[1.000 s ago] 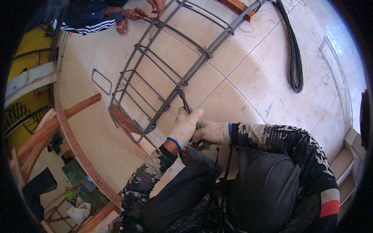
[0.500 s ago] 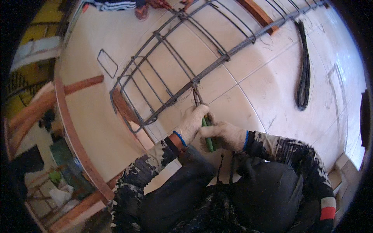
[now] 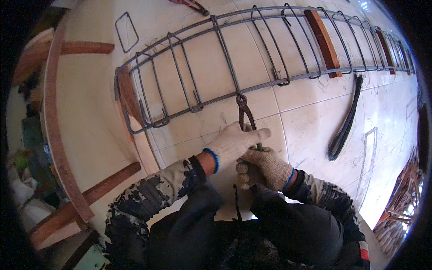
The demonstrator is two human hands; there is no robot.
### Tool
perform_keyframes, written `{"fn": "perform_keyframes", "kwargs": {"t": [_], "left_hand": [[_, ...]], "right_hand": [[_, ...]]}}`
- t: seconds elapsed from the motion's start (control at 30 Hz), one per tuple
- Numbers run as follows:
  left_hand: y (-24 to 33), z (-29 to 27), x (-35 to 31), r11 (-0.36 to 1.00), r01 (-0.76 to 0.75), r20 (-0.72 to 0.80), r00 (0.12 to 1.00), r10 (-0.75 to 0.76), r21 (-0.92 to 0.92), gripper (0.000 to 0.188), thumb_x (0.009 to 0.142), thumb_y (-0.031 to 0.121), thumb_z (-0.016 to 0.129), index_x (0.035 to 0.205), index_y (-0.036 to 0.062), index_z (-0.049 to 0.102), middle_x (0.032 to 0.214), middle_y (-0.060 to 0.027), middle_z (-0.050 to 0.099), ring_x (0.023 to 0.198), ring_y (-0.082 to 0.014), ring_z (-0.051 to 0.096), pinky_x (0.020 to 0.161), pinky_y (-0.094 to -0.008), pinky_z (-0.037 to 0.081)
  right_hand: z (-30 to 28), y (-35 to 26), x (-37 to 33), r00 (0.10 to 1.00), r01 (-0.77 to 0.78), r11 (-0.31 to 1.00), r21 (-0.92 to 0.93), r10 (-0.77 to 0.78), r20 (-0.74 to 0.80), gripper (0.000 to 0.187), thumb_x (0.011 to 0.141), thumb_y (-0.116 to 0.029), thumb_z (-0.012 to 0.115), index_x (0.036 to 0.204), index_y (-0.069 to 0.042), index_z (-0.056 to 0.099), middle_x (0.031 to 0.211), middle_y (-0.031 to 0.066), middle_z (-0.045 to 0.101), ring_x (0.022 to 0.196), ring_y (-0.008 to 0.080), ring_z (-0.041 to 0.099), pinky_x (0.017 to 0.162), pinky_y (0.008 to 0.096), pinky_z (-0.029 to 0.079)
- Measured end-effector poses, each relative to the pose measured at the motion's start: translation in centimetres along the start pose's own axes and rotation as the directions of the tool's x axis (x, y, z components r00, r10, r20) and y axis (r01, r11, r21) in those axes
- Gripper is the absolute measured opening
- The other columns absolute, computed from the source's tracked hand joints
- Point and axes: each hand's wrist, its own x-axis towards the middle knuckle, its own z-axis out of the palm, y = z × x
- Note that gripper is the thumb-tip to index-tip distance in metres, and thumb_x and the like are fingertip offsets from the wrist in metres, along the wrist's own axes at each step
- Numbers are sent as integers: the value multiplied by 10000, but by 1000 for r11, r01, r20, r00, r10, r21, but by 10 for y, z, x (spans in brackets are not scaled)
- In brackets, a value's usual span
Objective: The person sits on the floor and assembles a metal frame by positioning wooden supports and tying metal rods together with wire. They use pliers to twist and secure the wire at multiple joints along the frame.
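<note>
Dark pincers [image 3: 243,110] with green grips point away from me, their jaws at the near long bar of a steel rebar cage [image 3: 215,95], where a stirrup meets it. My left hand [image 3: 234,140], in a cream knitted glove with a blue cuff edge, is closed around the pincers' handles, its index finger lying across them to the right. My right hand [image 3: 269,167], gloved alike, is just below, its curled fingers closed at the lower end of the green grip. The gloves hide most of the grips.
Wooden blocks [image 3: 323,42] prop the cage above the tiled floor. A bundle of black tie wire [image 3: 346,121] lies to the right. One loose stirrup [image 3: 127,32] is at the far left, near a wooden frame [image 3: 60,117]. Another pair of pincers [image 3: 196,7] shows beyond the cage.
My view has turned, so the cage lies more level and more of it shows at right. Both hands have shifted on the pincers, covering more green grip. The co-worker has mostly left view.
</note>
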Motion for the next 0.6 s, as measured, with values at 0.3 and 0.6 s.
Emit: {"fn": "perform_keyframes", "kwargs": {"t": [0.3, 0.6], "left_hand": [[-28, 17, 26, 728, 93, 153, 988, 17, -679, 280, 970, 314, 669, 876, 51, 656, 807, -76, 675, 742, -210, 664, 714, -394, 566], [-48, 2, 38, 465, 197, 435, 757, 487, -863, 215, 968, 281, 646, 1058, 90, 603, 998, -59, 614, 1025, -269, 637, 949, -409, 557]], "right_hand": [[-14, 15, 4, 974, 78, 990, 120, -101, 201, 401, 988, -361, 714, 1188, -29, 615, 972, 120, 670, 847, 325, 713, 758, 510, 612], [-28, 43, 44, 737, -36, 793, 609, -390, 552, 542, 995, -457, 712, 1350, -77, 559, 978, 55, 628, 824, 244, 669, 751, 487, 607]]}}
